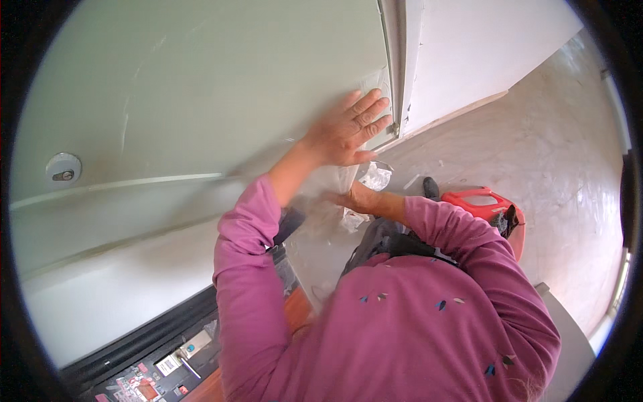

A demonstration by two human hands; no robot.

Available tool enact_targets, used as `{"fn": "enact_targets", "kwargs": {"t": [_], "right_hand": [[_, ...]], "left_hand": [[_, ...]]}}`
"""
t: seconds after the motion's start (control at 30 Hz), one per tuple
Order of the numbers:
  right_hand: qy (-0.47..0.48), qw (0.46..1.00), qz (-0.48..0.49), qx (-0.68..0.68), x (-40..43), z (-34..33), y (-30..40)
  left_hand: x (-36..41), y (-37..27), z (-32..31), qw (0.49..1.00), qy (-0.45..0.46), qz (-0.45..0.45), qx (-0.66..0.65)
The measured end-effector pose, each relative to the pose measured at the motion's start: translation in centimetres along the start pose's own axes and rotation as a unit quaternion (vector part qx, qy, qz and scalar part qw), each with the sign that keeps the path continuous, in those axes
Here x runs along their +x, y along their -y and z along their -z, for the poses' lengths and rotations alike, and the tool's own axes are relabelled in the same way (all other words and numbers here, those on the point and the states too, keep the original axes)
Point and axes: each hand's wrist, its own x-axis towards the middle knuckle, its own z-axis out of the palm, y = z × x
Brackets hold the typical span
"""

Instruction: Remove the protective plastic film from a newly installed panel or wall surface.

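Note:
My left hand [347, 126], its fingers spread, lies palm down against a large pale green glass panel [201, 90] near its right edge. A wrinkled patch of clear plastic film [371, 80] shows on the glass just past the fingertips. Lower down, my right hand [362, 199] holds a strip of clear plastic film [346, 176] that hangs below the left hand; its fingers are blurred and partly behind the film. A round metal lock [64, 169] sits at the left of the panel.
A metal frame [394, 65] and white panel [472, 45] border the glass. Crumpled plastic [376, 177] lies on the floor [562, 176]. At the right stands a red cut-open plastic jug [517, 233] holding dark scraps. Lower left is a black surface [166, 389] bearing stickers and a metal fitting [193, 344].

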Motion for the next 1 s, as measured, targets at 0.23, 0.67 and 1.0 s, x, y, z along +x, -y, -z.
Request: {"fn": "enact_targets", "kwargs": {"t": [0.23,0.67,1.0], "right_hand": [[0.002,0.998,-0.065,-0.006,-1.7,0.1,-0.3],[0.003,0.999,0.015,-0.04,-4.3,0.6,2.1],[-0.376,0.923,0.008,-0.082,-1.5,11.0,7.5]], "left_hand": [[-0.2,-0.6,-1.6,0.999,-0.044,-0.01,-0.015],[-0.2,-2.2,-1.8,0.996,-0.06,-0.029,-0.052],[-0.4,-2.7,-2.0,0.995,-0.048,0.007,-0.091]]}}
